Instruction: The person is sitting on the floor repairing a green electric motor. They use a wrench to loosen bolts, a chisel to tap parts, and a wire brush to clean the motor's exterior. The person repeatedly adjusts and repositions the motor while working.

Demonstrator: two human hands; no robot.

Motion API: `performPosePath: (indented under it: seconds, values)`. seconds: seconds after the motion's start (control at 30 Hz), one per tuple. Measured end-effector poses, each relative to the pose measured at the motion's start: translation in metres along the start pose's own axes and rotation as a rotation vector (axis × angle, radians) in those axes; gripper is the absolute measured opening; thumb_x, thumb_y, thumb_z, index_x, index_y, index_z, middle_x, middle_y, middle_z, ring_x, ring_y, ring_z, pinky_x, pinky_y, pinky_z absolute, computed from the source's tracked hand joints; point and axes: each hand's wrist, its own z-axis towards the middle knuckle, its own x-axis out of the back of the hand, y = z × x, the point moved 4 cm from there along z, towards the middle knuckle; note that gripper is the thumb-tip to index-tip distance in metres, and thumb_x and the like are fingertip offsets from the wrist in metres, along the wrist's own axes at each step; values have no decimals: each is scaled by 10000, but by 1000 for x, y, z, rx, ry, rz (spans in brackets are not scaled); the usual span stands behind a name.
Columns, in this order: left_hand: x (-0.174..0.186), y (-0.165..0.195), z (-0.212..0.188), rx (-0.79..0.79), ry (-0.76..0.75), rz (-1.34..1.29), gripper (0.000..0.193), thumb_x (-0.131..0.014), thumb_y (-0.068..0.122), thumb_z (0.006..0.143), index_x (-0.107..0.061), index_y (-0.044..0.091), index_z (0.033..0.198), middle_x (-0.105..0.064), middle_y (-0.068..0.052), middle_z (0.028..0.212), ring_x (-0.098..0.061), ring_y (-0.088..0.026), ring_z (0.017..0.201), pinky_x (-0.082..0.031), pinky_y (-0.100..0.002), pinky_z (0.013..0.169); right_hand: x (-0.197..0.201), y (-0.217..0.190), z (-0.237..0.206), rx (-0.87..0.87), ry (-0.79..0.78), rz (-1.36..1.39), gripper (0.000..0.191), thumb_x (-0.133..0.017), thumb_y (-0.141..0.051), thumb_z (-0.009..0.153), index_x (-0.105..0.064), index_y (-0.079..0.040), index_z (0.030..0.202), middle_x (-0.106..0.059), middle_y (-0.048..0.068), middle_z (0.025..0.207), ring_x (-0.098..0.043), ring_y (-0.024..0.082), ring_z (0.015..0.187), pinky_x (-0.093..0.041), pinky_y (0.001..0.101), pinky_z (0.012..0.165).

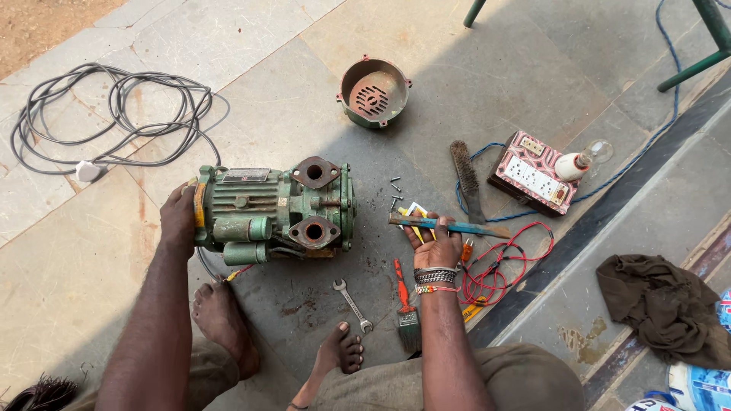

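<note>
A green electric pump motor (270,213) with two rusty flanged ports lies on its side on the stone floor. My left hand (178,221) grips its left end. My right hand (434,243), palm up with bangles on the wrist, holds a long flat chisel (449,226) with a blue shaft, lying across the fingers and pointing right. A few small screws (396,192) lie on the floor between the motor and my right hand.
A rusty round fan cover (373,91) sits behind the motor. A wire brush (464,179), a switchboard with a bulb (537,176), red wires (499,266), a spanner (352,304) and a paint brush (406,308) lie around. Coiled grey cable (114,114) lies at left, a dark rag (662,301) at right.
</note>
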Motion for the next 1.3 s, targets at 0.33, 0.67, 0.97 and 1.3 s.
performPosePath:
  seconds: [0.33,0.67,0.97,1.3]
  values:
    - [-2,-1,-4,42,-9,-176,477,-657,344,1006,-602,106,1415,-710,-35,1242,-680,-125,1068,-557,-282,903,-24,75,-44,29,111,-89,225,-567,-248,1026,-521,-136,1214,-726,112,987,-771,286,837,-617,325,526]
    - [-1,5,-11,-63,-73,-238,439,-678,284,1048,-637,21,1399,-712,-85,1263,-714,-153,1078,-590,-294,915,23,-35,42,107,172,-1628,258,-727,-222,913,-667,-81,1120,-781,178,1102,-770,303,955,-623,425,796]
    - [3,1,-12,-48,-39,-231,448,-689,277,1049,-643,-13,1388,-727,-103,1223,-724,-158,1037,-612,-289,886,65,-50,31,-151,259,-2098,531,-857,-247,812,-645,-66,1264,-617,210,1330,-619,345,1248,-518,431,1042]
    - [1,5,-12,-53,18,-198,462,-723,294,991,-653,12,1351,-743,-79,1175,-721,-141,1018,-593,-289,902,-10,34,-48,444,-473,-2087,239,-758,-230,855,-663,-110,1038,-726,148,1010,-704,369,990,-563,499,867]
